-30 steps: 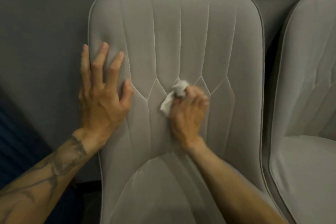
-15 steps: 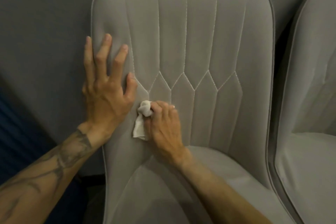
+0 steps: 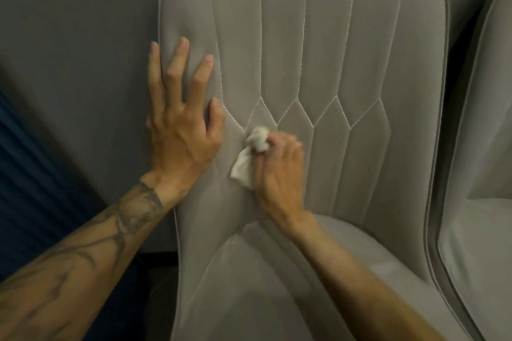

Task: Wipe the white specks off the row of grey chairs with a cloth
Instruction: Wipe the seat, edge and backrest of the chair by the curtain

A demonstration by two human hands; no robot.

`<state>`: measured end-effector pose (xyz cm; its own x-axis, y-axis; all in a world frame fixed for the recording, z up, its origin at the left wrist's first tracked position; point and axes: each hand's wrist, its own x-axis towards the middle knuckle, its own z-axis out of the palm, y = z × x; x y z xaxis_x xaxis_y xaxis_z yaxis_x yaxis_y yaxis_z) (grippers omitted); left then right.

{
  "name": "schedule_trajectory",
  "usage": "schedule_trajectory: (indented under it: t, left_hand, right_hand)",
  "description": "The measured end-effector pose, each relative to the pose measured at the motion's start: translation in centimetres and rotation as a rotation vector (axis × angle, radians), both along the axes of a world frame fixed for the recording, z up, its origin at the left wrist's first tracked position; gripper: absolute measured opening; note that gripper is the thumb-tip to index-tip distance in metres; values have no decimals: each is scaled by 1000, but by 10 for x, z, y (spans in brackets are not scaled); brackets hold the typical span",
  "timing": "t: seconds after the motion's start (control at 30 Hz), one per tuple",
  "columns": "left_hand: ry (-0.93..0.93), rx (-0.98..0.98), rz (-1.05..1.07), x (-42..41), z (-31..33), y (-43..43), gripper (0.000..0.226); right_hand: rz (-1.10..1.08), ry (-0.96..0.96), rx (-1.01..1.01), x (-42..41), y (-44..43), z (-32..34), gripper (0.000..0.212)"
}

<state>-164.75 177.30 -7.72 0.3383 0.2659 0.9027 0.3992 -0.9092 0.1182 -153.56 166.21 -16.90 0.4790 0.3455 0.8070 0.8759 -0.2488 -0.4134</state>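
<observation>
Rubbing at the backrest (image 3: 318,44) of the grey chair (image 3: 360,174), the right hand (image 3: 279,174) is clenching a bunched white cloth (image 3: 256,140) and pressing the wad into the fabric just under the zigzag seam (image 3: 296,111), low on the panel's left side. A loose tail of the cloth is hanging down beside the thumb. The left hand (image 3: 180,124) is lying flat on the backrest's left edge, fingers spread and grasping nothing, just beside the cloth; it seems to be bracing the chair against the push.

Doing this well, in my judgement, is a matter of working in short, firm strokes that run along the stitched lines, since specks are likely lodging in those grooves. The wad is the part doing the work, so the dangling tail is better tucked in, and a fresh face should be turned outward as it soils. The flat hand is best used as a counter-force, so the padded back is not giving way under pressure.

Any specks are too small to make out here, and the wiping fingers are blurring. The seat (image 3: 277,299) and the second grey chair (image 3: 484,230) at the right are presumably waiting their turn.
</observation>
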Motion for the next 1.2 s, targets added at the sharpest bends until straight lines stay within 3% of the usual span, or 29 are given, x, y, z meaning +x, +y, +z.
schedule_trajectory:
  t: [0.07,0.17,0.23,0.33,0.43,0.5,0.63,0.7,0.8,0.93,1.1,1.2]
  left_hand:
    - [-9,5,11,0,1,0,55]
    - [-27,22,2,0,2,-1,55]
    - [-28,26,-4,-1,2,0,56]
    - [-33,38,9,0,2,1,56]
    - [-33,54,19,0,3,3,56]
    - [-18,55,0,0,2,3,57]
    - [17,13,-52,-6,4,3,57]
    - [68,-28,-97,-14,5,2,56]
    - [148,-71,-153,-36,0,2,56]
    - [153,-271,-258,-68,-23,-2,60]
    - [125,-647,-371,-108,-63,-28,62]
    - [176,-744,-343,-115,-81,-43,68]
  right_hand:
    - [-110,135,107,9,3,12,26]
    - [95,281,131,-52,29,1,32]
    - [192,200,75,-85,31,-15,25]
    - [220,74,-1,-52,18,-14,19]
    - [57,223,29,-35,18,-4,22]
    - [51,269,122,-65,28,-9,22]
    - [220,150,73,-94,28,-22,14]
    - [199,106,11,-70,20,-7,14]
    - [99,84,105,-36,25,39,17]
    - [51,85,261,-50,54,74,19]
    - [290,-191,63,-83,41,36,20]
    - [195,-188,56,-55,47,62,17]
